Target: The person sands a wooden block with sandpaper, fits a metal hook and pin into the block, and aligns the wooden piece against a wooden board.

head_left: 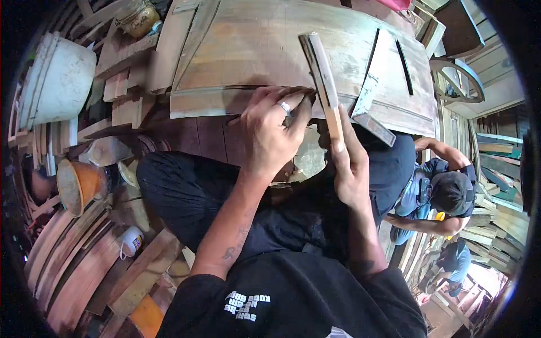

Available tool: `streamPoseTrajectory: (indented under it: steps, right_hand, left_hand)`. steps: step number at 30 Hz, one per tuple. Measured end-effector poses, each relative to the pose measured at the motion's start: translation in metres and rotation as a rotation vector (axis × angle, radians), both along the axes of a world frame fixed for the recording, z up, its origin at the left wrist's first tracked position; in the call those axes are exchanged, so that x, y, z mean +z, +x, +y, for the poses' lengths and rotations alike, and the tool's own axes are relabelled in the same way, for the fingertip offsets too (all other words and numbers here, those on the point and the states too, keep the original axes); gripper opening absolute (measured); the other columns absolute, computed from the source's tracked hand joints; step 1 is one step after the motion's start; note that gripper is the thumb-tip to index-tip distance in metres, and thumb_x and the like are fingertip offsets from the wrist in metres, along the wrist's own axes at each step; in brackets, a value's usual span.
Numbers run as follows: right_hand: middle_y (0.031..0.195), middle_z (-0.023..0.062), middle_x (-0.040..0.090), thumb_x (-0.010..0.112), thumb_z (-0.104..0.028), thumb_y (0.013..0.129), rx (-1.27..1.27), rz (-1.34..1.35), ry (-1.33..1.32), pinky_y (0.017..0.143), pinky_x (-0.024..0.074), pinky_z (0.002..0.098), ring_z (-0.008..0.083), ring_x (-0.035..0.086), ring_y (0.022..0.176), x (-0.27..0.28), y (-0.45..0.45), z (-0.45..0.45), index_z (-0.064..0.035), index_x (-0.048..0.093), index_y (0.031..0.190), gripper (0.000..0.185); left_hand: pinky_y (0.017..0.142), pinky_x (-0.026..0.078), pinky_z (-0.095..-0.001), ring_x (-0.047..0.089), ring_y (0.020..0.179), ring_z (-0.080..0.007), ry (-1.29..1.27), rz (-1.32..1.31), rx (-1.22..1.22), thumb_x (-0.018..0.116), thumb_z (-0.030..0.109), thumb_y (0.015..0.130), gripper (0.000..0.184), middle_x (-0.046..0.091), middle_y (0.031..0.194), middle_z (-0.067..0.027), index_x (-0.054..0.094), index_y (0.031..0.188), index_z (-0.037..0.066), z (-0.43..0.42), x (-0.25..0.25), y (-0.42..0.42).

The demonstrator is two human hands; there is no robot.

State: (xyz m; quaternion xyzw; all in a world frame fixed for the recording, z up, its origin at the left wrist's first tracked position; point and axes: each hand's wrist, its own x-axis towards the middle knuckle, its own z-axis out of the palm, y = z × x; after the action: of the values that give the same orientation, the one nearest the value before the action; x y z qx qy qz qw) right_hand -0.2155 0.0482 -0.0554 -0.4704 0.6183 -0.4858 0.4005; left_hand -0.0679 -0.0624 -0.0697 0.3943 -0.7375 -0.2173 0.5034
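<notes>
My right hand (pixel 350 160) is closed round the lower part of a narrow wooden piece (pixel 322 73), which stands up at a slight tilt. My left hand (pixel 277 127), with a ring on one finger, has its fingers bent together at the edge of the wooden panel (pixel 253 45); what they hold, if anything, is hidden. A metal square (pixel 369 93) lies on the panel just right of the wooden piece, its thick end over the panel's near edge. Farther right on the panel is a thin black strip (pixel 404 67).
White tubs (pixel 62 79) and stacked boards stand at the left, with an orange bucket (pixel 79 183) and a small white pail (pixel 132 242) below. A person in a cap (pixel 451 191) sits close at the right; another person (pixel 453 265) is farther off, among wood pieces.
</notes>
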Motion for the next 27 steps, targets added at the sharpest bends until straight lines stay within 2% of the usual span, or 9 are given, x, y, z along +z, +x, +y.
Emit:
streamPoseTrajectory:
  steps: [2,4,6,10,16,20,22,23,27]
  right_hand:
    - [0.155,0.0249,0.055,0.054,-0.024,0.111,-0.039,-0.015,0.043,0.118,0.0395,0.0401,0.0295,0.053,0.144,0.0,0.001,-0.004,0.0056,0.04,0.16,0.059]
    - [0.155,0.0246,0.056,0.054,-0.022,0.111,0.004,0.04,-0.001,0.117,0.0408,0.0395,0.0291,0.055,0.142,-0.003,0.001,0.001,0.0053,0.04,0.161,0.058]
    - [0.156,0.0251,0.055,0.053,-0.021,0.111,0.03,0.041,-0.042,0.118,0.0396,0.0392,0.0293,0.053,0.144,-0.006,0.002,0.002,0.0053,0.04,0.161,0.058]
    - [0.158,0.025,0.052,0.053,-0.023,0.111,-0.025,-0.036,0.034,0.122,0.0361,0.0404,0.0309,0.049,0.149,-0.011,0.002,-0.002,0.0067,0.039,0.16,0.059]
    - [0.163,0.0252,0.047,0.051,-0.026,0.112,-0.018,-0.036,0.034,0.124,0.0326,0.0404,0.0303,0.044,0.152,-0.009,0.01,-0.001,0.0078,0.037,0.161,0.06]
    - [0.164,0.0259,0.045,0.051,-0.025,0.112,-0.017,-0.043,-0.009,0.125,0.0311,0.0404,0.0301,0.042,0.154,-0.014,0.012,0.0,0.0079,0.037,0.161,0.06]
    - [0.164,0.0261,0.045,0.05,-0.024,0.113,-0.056,-0.094,0.001,0.125,0.0309,0.0399,0.0296,0.041,0.154,-0.012,0.015,-0.002,0.0083,0.036,0.161,0.06]
    - [0.163,0.0259,0.046,0.05,-0.023,0.112,-0.038,-0.088,0.013,0.125,0.0314,0.0394,0.0295,0.042,0.154,-0.008,0.016,-0.003,0.0081,0.035,0.161,0.06]
    - [0.16,0.0253,0.049,0.051,-0.022,0.112,-0.028,-0.104,0.014,0.123,0.0335,0.0385,0.0292,0.045,0.151,-0.008,0.018,-0.003,0.0066,0.035,0.162,0.06]
  left_hand:
    - [0.082,0.057,-0.0425,0.071,0.091,-0.0316,0.078,-0.03,-0.001,0.076,0.01,0.087,0.013,0.079,0.096,-0.0089,0.081,0.098,0.005,0.0,0.005,-0.001]
    - [0.081,0.056,-0.0428,0.07,0.09,-0.0327,0.034,-0.025,-0.003,0.076,0.009,0.089,0.012,0.078,0.095,-0.0109,0.08,0.098,0.003,-0.003,0.004,-0.001]
    - [0.079,0.054,-0.0433,0.068,0.087,-0.0348,-0.018,-0.021,0.002,0.076,0.006,0.091,0.01,0.075,0.092,-0.0147,0.078,0.099,-0.001,-0.002,0.001,-0.001]
    - [0.08,0.054,-0.0446,0.07,0.087,-0.0353,0.081,-0.024,-0.015,0.076,0.007,0.092,0.01,0.075,0.091,-0.0151,0.076,0.097,-0.002,0.001,0.008,0.0]
    - [0.078,0.054,-0.0442,0.068,0.082,-0.0356,0.039,0.015,0.003,0.075,0.009,0.094,0.01,0.074,0.089,-0.0154,0.077,0.097,-0.001,0.001,0.006,-0.002]
    - [0.077,0.054,-0.0414,0.068,0.082,-0.0321,-0.039,-0.02,0.022,0.074,0.008,0.096,0.01,0.075,0.091,-0.0154,0.076,0.098,-0.003,-0.002,0.003,0.0]
    - [0.074,0.053,-0.0398,0.068,0.081,-0.0294,0.07,-0.01,0.006,0.073,0.007,0.098,0.011,0.074,0.09,-0.0157,0.076,0.098,-0.004,-0.001,0.005,-0.001]
    - [0.072,0.052,-0.0401,0.066,0.079,-0.0275,0.017,0.058,0.0,0.073,0.007,0.098,0.012,0.072,0.086,-0.0148,0.075,0.098,-0.005,-0.003,0.002,-0.004]
    - [0.073,0.052,-0.0383,0.066,0.079,-0.0269,0.081,-0.083,0.003,0.073,0.007,0.098,0.014,0.071,0.084,-0.0139,0.075,0.099,-0.006,0.0,0.005,0.001]
